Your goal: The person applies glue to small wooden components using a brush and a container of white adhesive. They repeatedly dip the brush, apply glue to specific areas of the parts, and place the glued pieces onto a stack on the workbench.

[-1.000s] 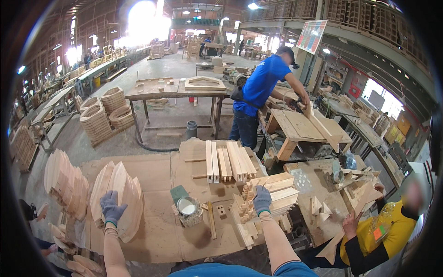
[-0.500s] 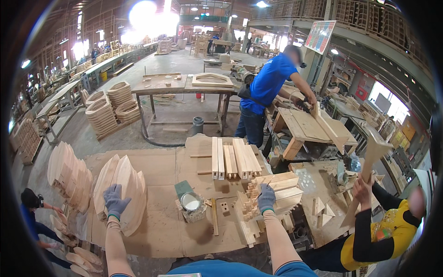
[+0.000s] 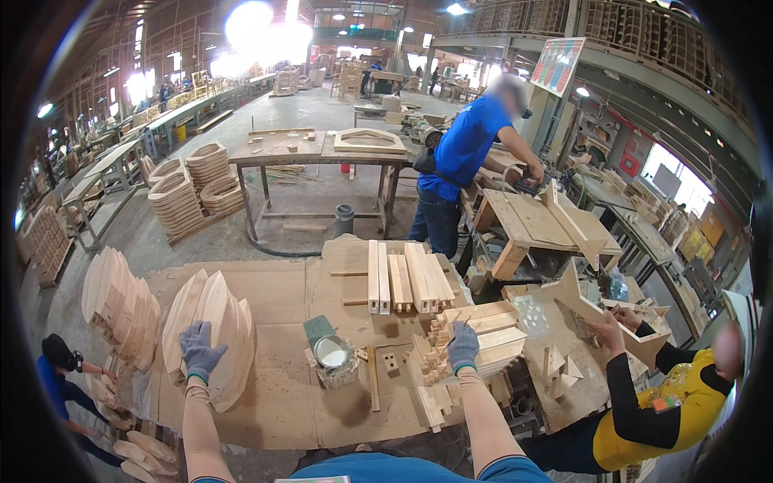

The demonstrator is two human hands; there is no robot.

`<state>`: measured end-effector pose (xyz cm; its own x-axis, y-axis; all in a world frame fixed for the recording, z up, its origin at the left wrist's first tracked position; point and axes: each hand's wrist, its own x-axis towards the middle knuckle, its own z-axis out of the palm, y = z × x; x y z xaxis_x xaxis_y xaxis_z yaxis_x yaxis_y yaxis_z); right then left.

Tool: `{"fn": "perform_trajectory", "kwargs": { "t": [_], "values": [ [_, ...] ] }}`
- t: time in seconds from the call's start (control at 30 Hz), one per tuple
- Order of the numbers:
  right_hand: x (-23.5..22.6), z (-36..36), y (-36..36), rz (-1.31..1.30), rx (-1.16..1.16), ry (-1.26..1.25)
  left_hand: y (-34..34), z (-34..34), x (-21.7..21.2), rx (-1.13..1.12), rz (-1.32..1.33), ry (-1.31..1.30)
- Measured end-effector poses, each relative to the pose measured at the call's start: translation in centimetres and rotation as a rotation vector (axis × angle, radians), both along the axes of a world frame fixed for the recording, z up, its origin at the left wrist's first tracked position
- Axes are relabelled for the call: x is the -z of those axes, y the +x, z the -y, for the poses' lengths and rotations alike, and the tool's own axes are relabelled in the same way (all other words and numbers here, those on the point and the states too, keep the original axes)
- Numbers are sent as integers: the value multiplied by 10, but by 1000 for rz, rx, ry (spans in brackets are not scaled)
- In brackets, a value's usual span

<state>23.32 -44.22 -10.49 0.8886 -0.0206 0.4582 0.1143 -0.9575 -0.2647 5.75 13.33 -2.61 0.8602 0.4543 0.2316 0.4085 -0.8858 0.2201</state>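
Note:
My left hand [image 3: 201, 349], in a grey glove, rests on a stack of pale curved wooden panels [image 3: 235, 354], its fingers stretched over them and the thumb apart. To the right, my gloved right hand [image 3: 463, 348] is closed above a pile of wooden rails with tenoned ends [image 3: 501, 342]. A thin tip seems to show at its fingers, too small to name. Between my hands stands a pot of white liquid [image 3: 331, 352] on a crusted block, a green piece [image 3: 320, 328] behind it. Beside it lie a narrow wooden strip [image 3: 374, 378] and a small block with holes [image 3: 391, 365].
Grooved wooden bars [image 3: 410, 278] lie at the far side of the cardboard-covered table [image 3: 282, 402]. More curved panels [image 3: 121, 310] stand at far left. A person in yellow [image 3: 676, 406] handles an angled wooden frame on the right; a person in blue [image 3: 467, 153] works beyond.
My right hand has shifted very slightly; my left stays on the panels. The person in yellow has lowered the wooden frame toward the bench. The person in blue has moved their hands a little.

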Motion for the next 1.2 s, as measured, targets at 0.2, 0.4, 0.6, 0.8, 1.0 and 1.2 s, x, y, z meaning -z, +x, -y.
{"fn": "perform_trajectory", "kwargs": {
  "t": [0.2, 0.4, 0.6, 0.8, 1.0, 1.2],
  "values": [
    [-1, -4, -1, -9, 4, -20, -3, -1, 3, 19, 74, 39],
    [3, 3, 0, 35, -17, -10, 2, 3, -1, -2, -32, -11],
    [4, 0, 1, 46, -2, -18, 0, 1, -1, 4, -5, -2],
    [1, -3, -1, -8, 17, 4, -1, 1, 2, 23, 76, 72],
    [1, -4, 0, -47, 36, -35, -1, -2, 3, 56, 112, 53],
    [1, 2, -1, -2, 5, -11, 1, 7, 0, 32, 73, 31]
  ]
}}
